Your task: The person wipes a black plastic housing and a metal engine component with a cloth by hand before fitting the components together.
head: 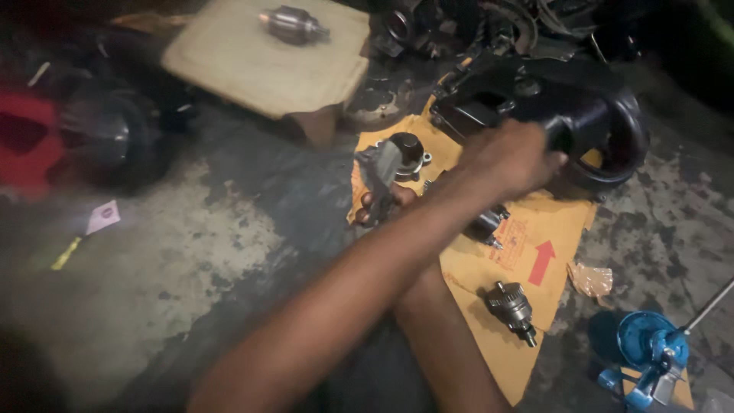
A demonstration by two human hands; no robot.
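My left hand (511, 157) reaches across to the right and grips the handle of a large black machine casing (581, 107) that rests on the far edge of a yellow cardboard sheet (535, 229). My right hand (380, 206) passes under the left forearm and holds a grey metal housing (390, 162) upright over the sheet's left end. Most of the right hand's fingers are hidden by the part and by the arm. A small geared metal part (511, 306) lies on the cardboard nearer to me. Another dark metal part (489, 223) sits just under my left wrist.
A beige board (229, 69) at the back carries a metal armature (294, 24). A dark round part (115, 138) and a red object (27, 141) lie at the left. A blue tool (650, 352) stands at bottom right. The floor is stained concrete, with dark engine parts along the back.
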